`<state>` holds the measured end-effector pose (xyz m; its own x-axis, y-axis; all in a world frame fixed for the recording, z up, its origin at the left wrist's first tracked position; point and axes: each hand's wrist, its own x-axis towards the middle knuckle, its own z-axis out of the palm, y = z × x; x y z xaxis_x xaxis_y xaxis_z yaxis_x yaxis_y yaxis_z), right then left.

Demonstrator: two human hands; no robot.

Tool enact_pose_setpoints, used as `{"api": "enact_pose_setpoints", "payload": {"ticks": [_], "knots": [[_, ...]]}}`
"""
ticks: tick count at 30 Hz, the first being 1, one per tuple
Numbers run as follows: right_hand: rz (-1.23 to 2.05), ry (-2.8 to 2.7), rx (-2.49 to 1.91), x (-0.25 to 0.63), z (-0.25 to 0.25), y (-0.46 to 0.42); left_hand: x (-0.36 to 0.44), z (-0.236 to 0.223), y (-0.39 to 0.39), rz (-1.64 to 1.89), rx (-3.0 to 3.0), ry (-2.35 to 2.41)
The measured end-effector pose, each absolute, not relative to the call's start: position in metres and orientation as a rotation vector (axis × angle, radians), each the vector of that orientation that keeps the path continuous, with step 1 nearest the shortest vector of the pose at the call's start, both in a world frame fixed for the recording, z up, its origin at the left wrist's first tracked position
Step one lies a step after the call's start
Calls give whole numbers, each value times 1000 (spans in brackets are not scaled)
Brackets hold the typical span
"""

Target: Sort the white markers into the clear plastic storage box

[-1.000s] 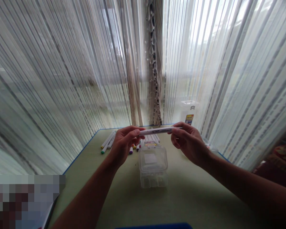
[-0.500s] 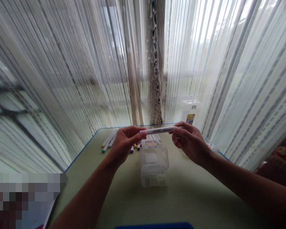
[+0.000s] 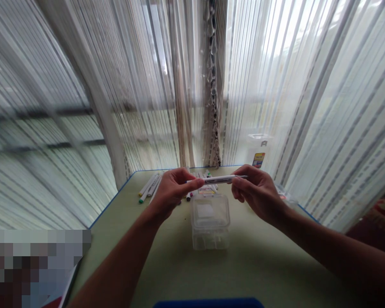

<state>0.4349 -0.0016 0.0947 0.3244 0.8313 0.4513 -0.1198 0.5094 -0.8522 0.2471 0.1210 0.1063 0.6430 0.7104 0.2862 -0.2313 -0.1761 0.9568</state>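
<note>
A white marker [image 3: 219, 179] is held level between my two hands, above the table. My left hand [image 3: 176, 186] pinches its left end between thumb and fingers. Its right end is in the grip of my right hand [image 3: 253, 186], where a thin pale tip shows past the thumb. Just below stands a clear plastic box [image 3: 210, 220] with its lid tilted toward me. Behind the box and my left hand lie several white markers [image 3: 150, 185] with coloured ends, partly hidden by my fingers.
A tall clear container [image 3: 258, 149] with a yellow label stands at the back right. Some clear plastic [image 3: 287, 196] lies behind my right wrist. The pale green table [image 3: 256, 265] has a blue edge, and string curtains [image 3: 147, 85] hang behind it. A blue object [image 3: 208, 303] shows at the bottom.
My left hand has slid a little along the marker toward its middle, covering more of it. The view has shifted slightly. Both hands keep hold of the marker.
</note>
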Motion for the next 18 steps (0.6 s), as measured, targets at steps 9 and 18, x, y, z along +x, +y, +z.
{"api": "enact_pose_setpoints", "payload": {"ticks": [9,18], "knots": [[733,-1079,-853,436,93,-1,248,111,117,872,1598,419],[680,-1174,-946,434,88,-1,248,112,115,897,1608,463]]}}
